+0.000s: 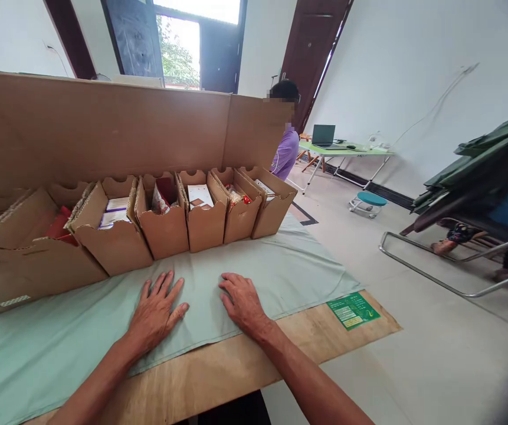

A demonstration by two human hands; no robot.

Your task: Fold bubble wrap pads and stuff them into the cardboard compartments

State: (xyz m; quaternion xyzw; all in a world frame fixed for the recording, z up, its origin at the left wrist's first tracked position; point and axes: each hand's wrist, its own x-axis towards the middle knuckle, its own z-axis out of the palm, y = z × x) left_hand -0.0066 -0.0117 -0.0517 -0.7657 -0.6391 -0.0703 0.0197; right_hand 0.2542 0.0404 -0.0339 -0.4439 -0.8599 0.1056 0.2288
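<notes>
My left hand (153, 313) lies flat on the pale green cloth (280, 277), fingers spread, with nothing in it. To its right, my right hand (241, 300) rests on the same cloth, palm down and fingers loosely stretched. Beyond both hands stands a row of open cardboard bins. Closest to the left hand is a bin (116, 251) with white and purple-edged packs (115, 213). A bin (163, 233) holding something dark red and a bin (205, 229) with white cards (200, 196) stand ahead of my hands. The bin (241, 219) further right contains a red-and-clear packet (237, 196).
A tall cardboard panel (147, 127) rises behind the bins. A larger bin (36, 277) with a red item is at far left. The wooden board edge (298, 336) bears a green label (353, 310). Behind, a person in purple (285, 154) sits near a laptop table (346, 151).
</notes>
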